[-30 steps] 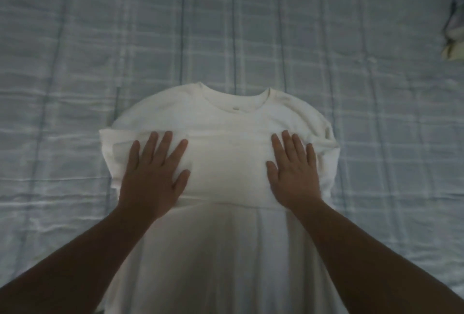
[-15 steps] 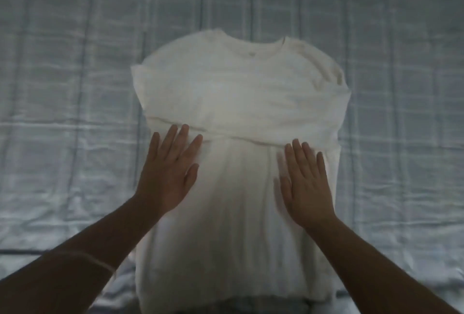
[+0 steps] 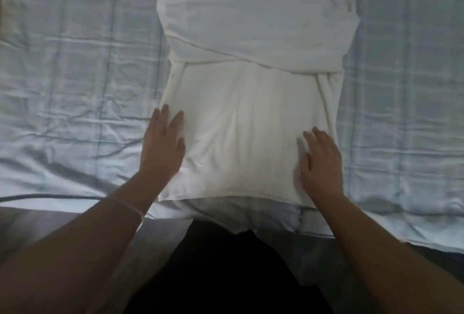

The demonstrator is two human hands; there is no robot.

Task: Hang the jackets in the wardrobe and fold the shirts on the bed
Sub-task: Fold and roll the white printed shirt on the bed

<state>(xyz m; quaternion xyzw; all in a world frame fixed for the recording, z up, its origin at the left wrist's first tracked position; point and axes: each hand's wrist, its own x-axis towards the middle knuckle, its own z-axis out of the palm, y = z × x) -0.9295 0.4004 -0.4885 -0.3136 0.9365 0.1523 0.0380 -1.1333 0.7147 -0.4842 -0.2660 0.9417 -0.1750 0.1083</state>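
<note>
A white shirt (image 3: 251, 102) lies flat on the bed (image 3: 75, 75), collar at the far end, with both sleeves folded across the chest. My left hand (image 3: 163, 145) rests flat on the shirt's lower left edge, fingers straight. On the lower right part of the shirt my right hand (image 3: 320, 160) presses flat, fingers straight. The hem lies close to the bed's near edge.
The bed carries a pale blue checked cover with creases. Its near edge (image 3: 50, 200) runs across the lower frame, with dark floor and my dark clothing (image 3: 226, 276) below it. A thin band circles my left wrist (image 3: 125, 207).
Both hands have slid down the shirt from the folded sleeves at the chest toward the hem. My view has tilted down, bringing the bed's near edge into sight.
</note>
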